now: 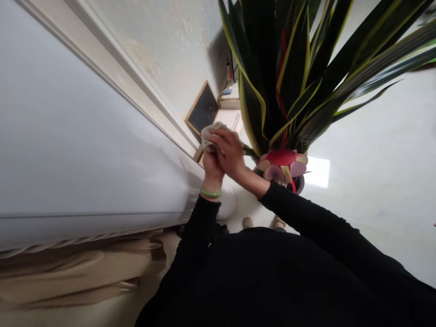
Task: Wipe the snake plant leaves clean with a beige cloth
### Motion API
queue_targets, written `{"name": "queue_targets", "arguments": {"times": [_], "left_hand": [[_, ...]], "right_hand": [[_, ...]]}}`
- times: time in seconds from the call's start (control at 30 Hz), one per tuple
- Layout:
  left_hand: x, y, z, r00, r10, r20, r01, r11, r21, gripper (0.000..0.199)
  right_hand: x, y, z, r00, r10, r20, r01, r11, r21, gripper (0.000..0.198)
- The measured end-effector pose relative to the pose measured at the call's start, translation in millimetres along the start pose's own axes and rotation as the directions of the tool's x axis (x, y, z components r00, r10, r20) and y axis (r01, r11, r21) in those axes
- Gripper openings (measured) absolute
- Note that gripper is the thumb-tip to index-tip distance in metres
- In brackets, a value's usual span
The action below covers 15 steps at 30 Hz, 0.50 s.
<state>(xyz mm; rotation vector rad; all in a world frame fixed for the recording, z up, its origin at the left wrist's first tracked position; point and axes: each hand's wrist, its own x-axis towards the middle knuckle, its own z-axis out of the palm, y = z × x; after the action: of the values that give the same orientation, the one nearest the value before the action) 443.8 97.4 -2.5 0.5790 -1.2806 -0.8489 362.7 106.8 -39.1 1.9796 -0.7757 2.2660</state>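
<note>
A crumpled white cloth (207, 136) is bunched between my two hands, in front of the body near the middle of the view. My left hand (213, 167), with a green bangle at its wrist, is closed on the cloth from below; its fingers are mostly hidden. Over it lies my right hand (232, 152), its bent fingers pressed onto the cloth. Just right of the hands stands a potted snake plant (262, 113) with tall, yellow-edged leaves. Red and pink round decorations (281, 157) hang at the rim of its dark pot.
A large white panel (85, 136) fills the left side. Beyond the hands, a wood-framed blackboard (203, 109) leans near the wall, beside a small shelf (230, 101) with a bottle. Brown fabric (78, 272) lies at lower left. Pale floor (381, 172) spreads at right.
</note>
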Motion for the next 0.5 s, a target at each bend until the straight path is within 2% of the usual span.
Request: {"name": "queue_targets", "arguments": {"times": [0.1,0.17,0.23,0.3,0.37,0.43,0.5], "left_hand": [[-15,9,2,0.996,-0.023,0.086,0.020,0.999,0.039,0.043],[-23,11,4,0.995,-0.008,0.095,0.003,0.998,0.061,0.045],[-25,11,5,0.997,-0.011,0.077,0.006,0.998,0.064,0.046],[-23,11,5,0.997,-0.025,0.069,0.020,0.998,0.066,0.046],[-20,12,5,0.998,-0.014,0.069,0.009,0.998,0.069,0.046],[-18,14,5,0.997,0.023,0.074,-0.026,0.999,0.043,0.047],[-20,17,6,0.996,0.044,0.075,-0.046,0.999,0.027,0.050]], "right_hand": [[-31,29,8,0.979,0.193,-0.065,-0.192,0.981,0.019,0.039],[-41,34,8,0.948,0.295,-0.120,-0.290,0.955,0.058,0.038],[-35,23,7,0.956,0.256,-0.146,-0.245,0.965,0.089,0.038],[-18,3,7,0.984,0.114,-0.136,-0.102,0.991,0.090,0.039],[-4,-12,9,0.993,0.004,-0.120,0.006,0.997,0.081,0.042],[-5,-10,10,0.992,-0.006,-0.129,0.015,0.998,0.065,0.043],[-26,9,11,0.985,0.085,-0.153,-0.079,0.996,0.043,0.042]]}}
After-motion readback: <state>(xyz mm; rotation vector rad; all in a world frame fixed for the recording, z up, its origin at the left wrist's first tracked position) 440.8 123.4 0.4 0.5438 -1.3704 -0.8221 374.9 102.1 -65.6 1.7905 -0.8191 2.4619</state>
